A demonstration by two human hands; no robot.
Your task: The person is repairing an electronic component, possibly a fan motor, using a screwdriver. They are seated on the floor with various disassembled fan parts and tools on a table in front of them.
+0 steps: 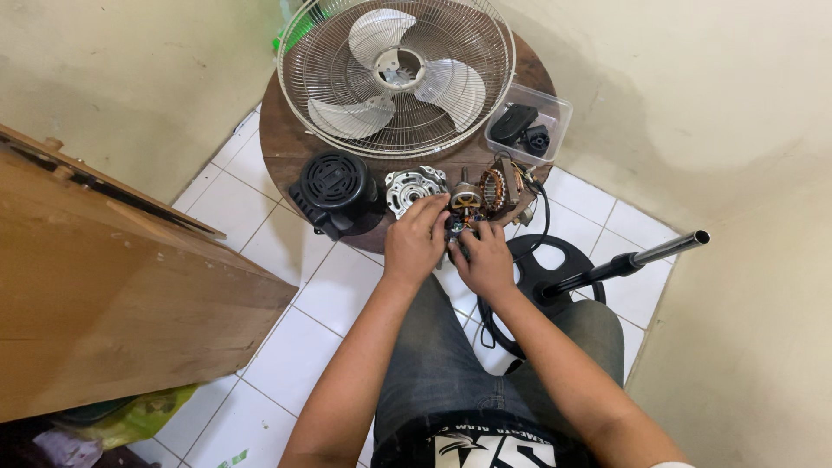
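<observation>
My left hand [414, 243] and my right hand [485, 260] meet at the near edge of a round wooden table [276, 130], both closed on a small fan motor part with coloured wires [459, 227]. Just beyond my fingers lie the rotor [465, 199], a copper-wound stator [501, 189] and a silver metal end cover [409, 187]. What exactly sits between my fingers is mostly hidden.
A fan grille with pale blades [396, 76] fills the table's far side. A black motor housing [335, 192] lies left, a clear plastic box with black parts [530, 128] right. The black fan base and metal pole [607, 269] stand on white floor tiles. A wooden cabinet [113, 295] is left.
</observation>
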